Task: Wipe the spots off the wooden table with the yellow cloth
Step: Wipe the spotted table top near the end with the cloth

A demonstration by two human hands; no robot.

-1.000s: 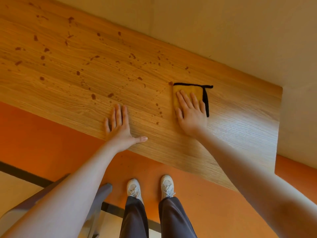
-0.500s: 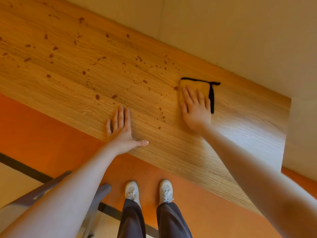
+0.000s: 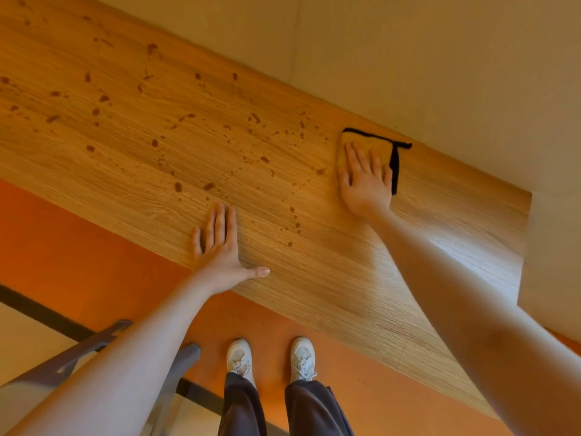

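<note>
Yellow cloth has been pushed to the surface far edge under the flat, spread right hand; spots leftward remain unwiped. Left hand is pressed flat.

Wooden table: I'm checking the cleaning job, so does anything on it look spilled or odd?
Yes. Brown spots are spattered across the wooden table, left of the yellow cloth under the right hand. Right of the cloth, the wood looks spotless.
</note>
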